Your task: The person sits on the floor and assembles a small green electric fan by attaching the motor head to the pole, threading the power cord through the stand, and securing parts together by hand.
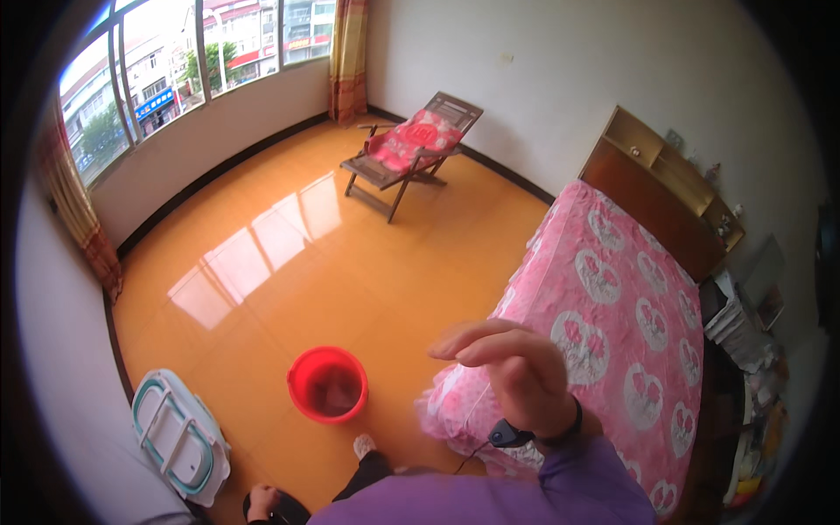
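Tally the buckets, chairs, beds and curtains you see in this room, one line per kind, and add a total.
Buckets: 1
Chairs: 1
Beds: 1
Curtains: 2
Total: 5

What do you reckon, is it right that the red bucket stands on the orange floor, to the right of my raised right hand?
Not quite. In the head view, the red bucket is to the left of your raised right hand, not to its right. It does stand on the orange floor.
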`<state>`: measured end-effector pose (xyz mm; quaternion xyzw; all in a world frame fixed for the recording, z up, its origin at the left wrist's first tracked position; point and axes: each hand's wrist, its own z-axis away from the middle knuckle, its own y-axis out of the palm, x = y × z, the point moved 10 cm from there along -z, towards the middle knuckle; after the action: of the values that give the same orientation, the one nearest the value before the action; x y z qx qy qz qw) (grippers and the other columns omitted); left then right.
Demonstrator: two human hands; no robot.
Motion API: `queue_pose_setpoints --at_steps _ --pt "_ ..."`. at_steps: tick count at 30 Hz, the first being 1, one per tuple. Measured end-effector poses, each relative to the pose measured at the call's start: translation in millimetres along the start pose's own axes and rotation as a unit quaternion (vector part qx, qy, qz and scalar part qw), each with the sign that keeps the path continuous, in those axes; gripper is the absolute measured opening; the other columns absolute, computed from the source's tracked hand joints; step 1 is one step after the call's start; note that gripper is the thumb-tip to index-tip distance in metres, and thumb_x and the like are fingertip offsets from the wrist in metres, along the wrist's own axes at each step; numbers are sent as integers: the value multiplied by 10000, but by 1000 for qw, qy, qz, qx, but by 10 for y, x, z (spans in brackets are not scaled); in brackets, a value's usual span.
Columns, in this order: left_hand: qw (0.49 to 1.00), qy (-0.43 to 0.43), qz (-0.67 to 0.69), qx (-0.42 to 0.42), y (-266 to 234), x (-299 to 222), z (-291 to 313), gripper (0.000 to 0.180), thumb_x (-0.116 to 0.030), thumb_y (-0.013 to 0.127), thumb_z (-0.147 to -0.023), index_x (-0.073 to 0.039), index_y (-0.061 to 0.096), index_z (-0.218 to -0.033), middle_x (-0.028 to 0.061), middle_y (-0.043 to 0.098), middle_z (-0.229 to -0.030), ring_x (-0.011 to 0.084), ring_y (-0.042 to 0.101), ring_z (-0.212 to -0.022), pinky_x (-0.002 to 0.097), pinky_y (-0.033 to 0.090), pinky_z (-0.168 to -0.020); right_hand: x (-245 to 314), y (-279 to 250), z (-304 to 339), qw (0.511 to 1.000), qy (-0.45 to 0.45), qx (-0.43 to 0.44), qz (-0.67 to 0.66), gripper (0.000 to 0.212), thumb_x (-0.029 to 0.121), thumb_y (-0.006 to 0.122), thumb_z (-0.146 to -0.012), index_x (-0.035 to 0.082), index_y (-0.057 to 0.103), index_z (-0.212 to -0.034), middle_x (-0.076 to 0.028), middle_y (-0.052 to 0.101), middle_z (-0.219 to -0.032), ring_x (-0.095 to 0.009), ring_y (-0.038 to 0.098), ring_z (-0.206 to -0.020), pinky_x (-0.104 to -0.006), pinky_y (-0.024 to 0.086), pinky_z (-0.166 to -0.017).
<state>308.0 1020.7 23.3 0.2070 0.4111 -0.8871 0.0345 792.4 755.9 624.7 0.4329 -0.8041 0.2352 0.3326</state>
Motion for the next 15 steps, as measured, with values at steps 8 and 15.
queue_pose_setpoints --at_steps 8,15 --pt "923 -48 187 -333 -2180 1781 1774 154 -108 488 -852 -1 556 -765 35 528 -609 99 493 -499 239 378 -441 1045 593 328 910 -237 196 -278 306 215 422 -923 -28 575 -1026 -187 584 -1028 -287 577 -953 -369 436 -835" --pt "922 -66 312 -218 -601 1475 2363 145 -141 530 -855 -11 592 -864 34 566 -675 106 525 -563 229 440 -511 905 1021 633 840 -192 295 -413 268 214 463 -885 5 601 -978 -143 600 -963 -265 582 -891 -360 439 -774"
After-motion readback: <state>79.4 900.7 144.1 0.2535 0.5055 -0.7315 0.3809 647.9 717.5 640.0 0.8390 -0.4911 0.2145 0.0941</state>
